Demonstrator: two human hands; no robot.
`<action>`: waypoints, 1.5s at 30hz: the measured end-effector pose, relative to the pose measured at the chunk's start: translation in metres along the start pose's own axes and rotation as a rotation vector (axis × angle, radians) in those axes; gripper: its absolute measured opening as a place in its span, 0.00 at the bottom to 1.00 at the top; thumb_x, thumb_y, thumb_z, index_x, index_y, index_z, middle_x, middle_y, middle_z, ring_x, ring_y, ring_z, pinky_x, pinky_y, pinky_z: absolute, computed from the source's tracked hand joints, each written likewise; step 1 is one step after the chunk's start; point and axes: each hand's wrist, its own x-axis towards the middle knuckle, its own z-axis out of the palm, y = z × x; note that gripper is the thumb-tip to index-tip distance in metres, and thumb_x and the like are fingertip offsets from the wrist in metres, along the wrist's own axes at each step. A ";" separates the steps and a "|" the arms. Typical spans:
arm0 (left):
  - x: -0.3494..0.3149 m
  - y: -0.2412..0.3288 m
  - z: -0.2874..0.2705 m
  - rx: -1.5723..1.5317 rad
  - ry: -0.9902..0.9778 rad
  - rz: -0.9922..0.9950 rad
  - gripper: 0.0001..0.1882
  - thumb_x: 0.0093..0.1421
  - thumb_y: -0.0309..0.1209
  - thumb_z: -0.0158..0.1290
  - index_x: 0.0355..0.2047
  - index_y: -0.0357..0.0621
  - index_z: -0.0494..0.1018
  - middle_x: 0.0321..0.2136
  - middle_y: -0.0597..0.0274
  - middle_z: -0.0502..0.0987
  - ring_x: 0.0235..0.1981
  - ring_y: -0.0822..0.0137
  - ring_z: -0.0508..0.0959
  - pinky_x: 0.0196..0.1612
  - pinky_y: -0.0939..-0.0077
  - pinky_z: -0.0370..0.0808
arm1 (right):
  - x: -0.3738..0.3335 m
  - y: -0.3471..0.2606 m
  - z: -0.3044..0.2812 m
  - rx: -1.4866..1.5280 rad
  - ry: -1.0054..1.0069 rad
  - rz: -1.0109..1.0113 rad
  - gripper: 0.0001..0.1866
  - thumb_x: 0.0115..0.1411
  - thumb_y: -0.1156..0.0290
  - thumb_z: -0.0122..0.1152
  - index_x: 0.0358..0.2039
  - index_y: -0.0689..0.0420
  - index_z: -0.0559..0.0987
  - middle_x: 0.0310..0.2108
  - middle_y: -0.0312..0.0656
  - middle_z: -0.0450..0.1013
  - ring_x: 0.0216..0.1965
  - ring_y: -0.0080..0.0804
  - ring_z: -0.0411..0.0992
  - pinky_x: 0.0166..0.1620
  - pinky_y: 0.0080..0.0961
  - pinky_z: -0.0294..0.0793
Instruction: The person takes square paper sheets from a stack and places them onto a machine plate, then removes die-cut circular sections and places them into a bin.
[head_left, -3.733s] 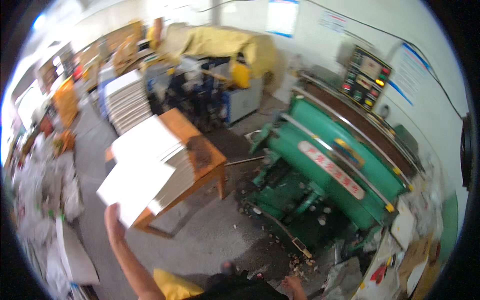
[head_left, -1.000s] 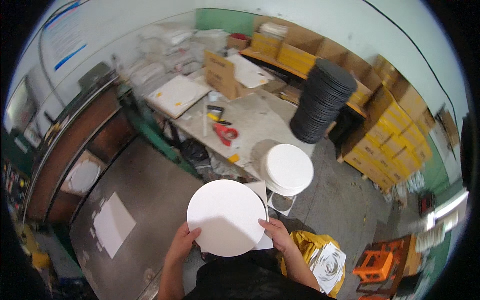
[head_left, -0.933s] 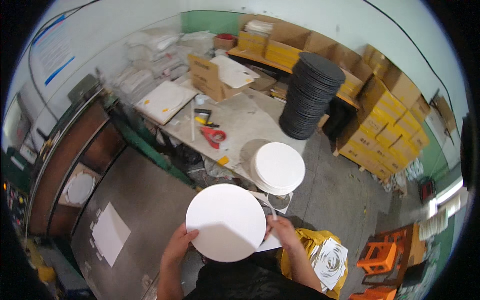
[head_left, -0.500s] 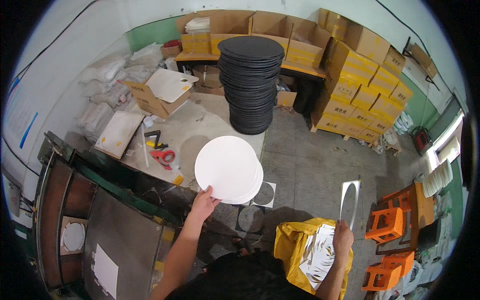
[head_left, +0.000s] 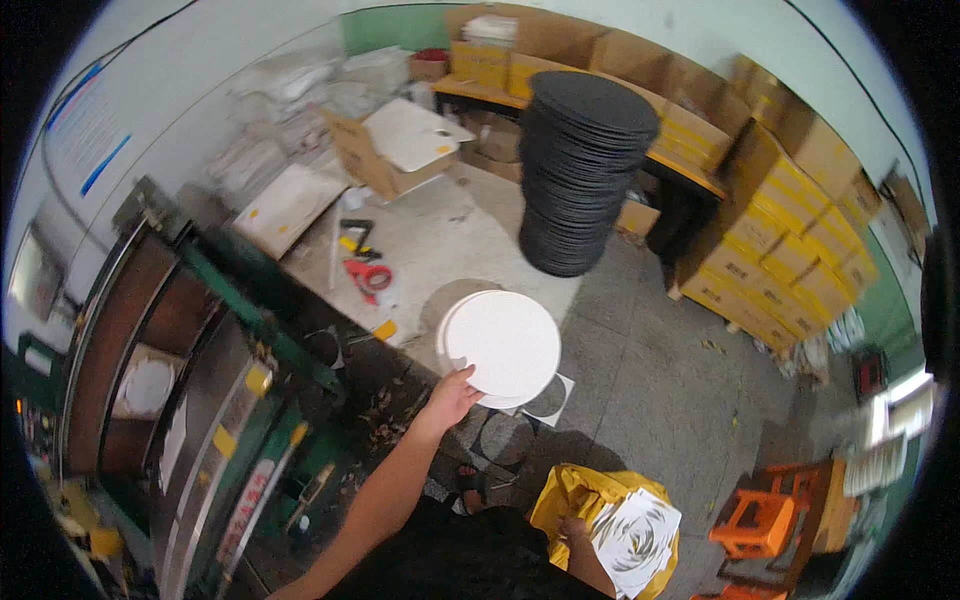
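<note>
My left hand [head_left: 455, 400] is closed on the near edge of several round white discs [head_left: 502, 350], with the thumb on top. They overlap, slightly fanned, near the front corner of the table. My right hand [head_left: 573, 530] is low, at the left side of an open yellow bag [head_left: 560, 492]. Its fingers are dark and blurred, so its grip does not show. White sheet offcuts with round cut-outs [head_left: 638, 540] are heaped in the bag. Beyond the discs stands a tall stack of black round discs [head_left: 568, 180].
A pale table [head_left: 470, 230] holds a red tape dispenser [head_left: 370, 278] and an open cardboard box [head_left: 400, 170]. To the left is a green-framed machine [head_left: 250, 300]. Taped cartons [head_left: 790, 235] are piled at right, with orange stools [head_left: 755, 525] nearer. A cut-out sheet [head_left: 562, 405] lies on the floor.
My right hand has lowered to the bag, and the cut-out sheet it held has left it. My view has turned left; the discs are still in my left hand, tilted differently.
</note>
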 end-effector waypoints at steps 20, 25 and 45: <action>-0.840 -0.200 -0.297 0.533 3.034 0.736 0.17 0.61 0.25 0.49 0.51 0.42 0.69 0.32 0.53 0.76 0.31 0.55 0.76 0.37 0.63 0.73 | -0.134 -0.008 0.394 -1.721 -0.463 -0.290 0.14 0.65 0.64 0.54 0.46 0.60 0.74 0.34 0.45 0.76 0.34 0.36 0.76 0.35 0.31 0.76; -0.972 -0.322 -0.244 -0.002 3.338 0.006 0.26 0.61 0.39 0.56 0.52 0.34 0.67 0.41 0.52 0.74 0.38 0.55 0.75 0.43 0.63 0.71 | -0.186 0.110 0.461 -2.097 -0.634 -0.434 0.16 0.64 0.65 0.55 0.47 0.61 0.74 0.36 0.45 0.76 0.36 0.36 0.76 0.36 0.32 0.76; -0.952 -0.365 -0.160 -0.544 2.256 1.568 0.12 0.63 0.41 0.51 0.36 0.45 0.72 0.28 0.70 0.75 0.27 0.77 0.75 0.26 0.83 0.71 | -0.080 0.050 0.454 -1.918 -0.638 -0.258 0.17 0.62 0.59 0.58 0.38 0.63 0.78 0.29 0.42 0.75 0.30 0.34 0.75 0.38 0.36 0.76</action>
